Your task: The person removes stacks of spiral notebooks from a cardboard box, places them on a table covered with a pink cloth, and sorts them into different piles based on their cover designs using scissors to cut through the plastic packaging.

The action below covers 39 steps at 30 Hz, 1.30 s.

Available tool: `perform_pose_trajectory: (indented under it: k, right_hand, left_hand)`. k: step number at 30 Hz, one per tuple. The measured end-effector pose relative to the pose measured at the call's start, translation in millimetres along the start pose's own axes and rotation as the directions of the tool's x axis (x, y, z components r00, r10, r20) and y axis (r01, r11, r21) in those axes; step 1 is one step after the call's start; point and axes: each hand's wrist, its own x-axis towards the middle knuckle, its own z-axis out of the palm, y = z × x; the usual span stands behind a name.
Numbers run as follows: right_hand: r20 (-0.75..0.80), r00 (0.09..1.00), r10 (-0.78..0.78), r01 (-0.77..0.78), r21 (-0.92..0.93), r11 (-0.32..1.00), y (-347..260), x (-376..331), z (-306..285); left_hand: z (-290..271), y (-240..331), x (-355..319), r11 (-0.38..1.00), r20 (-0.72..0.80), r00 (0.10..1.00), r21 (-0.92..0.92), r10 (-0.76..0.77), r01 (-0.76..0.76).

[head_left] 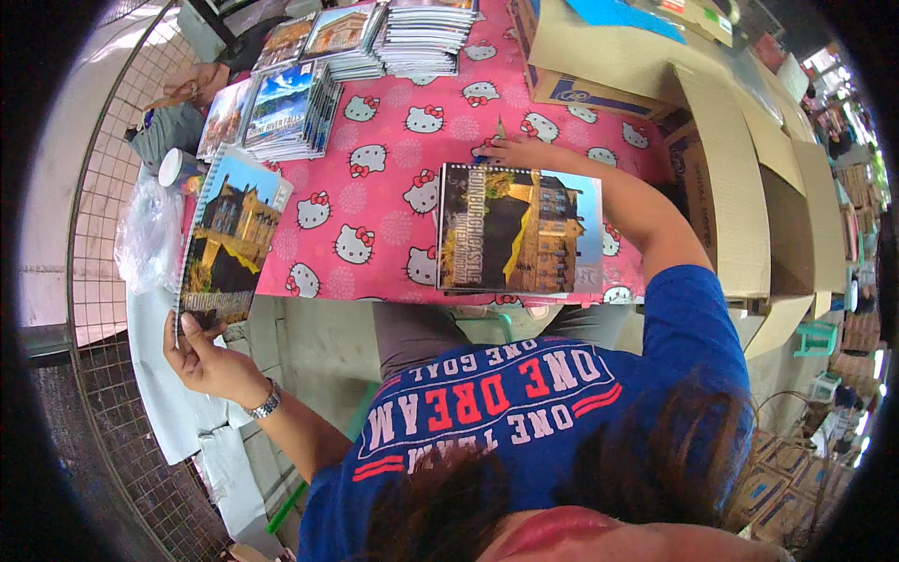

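A spiral-bound calendar (227, 239) with a picture of a stone building was held at its lower edge by the left hand (204, 361), the fingers closed on it; it hung beyond the left edge of the pink patterned tablecloth (393, 159), out over the floor. A metal wristwatch (266, 404) was worn on that wrist. The right hand (510, 150) was laid flat on the tablecloth, fingers spread, near a thin green stick (499, 128); whether the stick was touched could not be told, and nothing was seen clamped in that hand. Just below the right hand, at the near edge of the tablecloth, a second calendar (520, 229) with a castle picture lay flat. Stacks of similar calendars (290, 108) were piled at the far left of the tablecloth, with more stacks (421, 37) at its far edge. Open cardboard boxes (749, 178) stood to the right of the tablecloth, and a clear plastic bag (148, 234) hung off its left side.
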Motion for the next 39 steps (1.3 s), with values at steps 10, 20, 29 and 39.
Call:
perform_pose_trajectory:
  k: [10,20,29,39]
  right_hand:
    - [-0.149,0.859,0.49,-0.238,0.731,0.64,-5.5,-65.4,-21.2]
    - [-0.553,0.167,0.817,0.024,0.83,0.557,-142.3,-161.8,-256.4]
    - [-0.622,0.401,0.673,0.004,0.735,0.678,-228.0,-137.5,-294.4]
    - [-0.226,0.689,0.688,0.364,0.929,-0.06,-237.8,-151.9,-286.2]
  left_hand:
    - [56.5,-7.5,-15.8,0.989,0.207,0.975,-0.11,-0.077,0.101]
    - [140.1,92.5,-129.3,0.813,0.581,0.809,-0.512,0.089,0.278]
    - [128.5,113.2,-151.0,0.842,0.54,0.782,-0.538,0.311,0.036]
    - [112.6,118.8,-155.9,0.896,0.551,0.761,-0.435,0.342,-0.087]
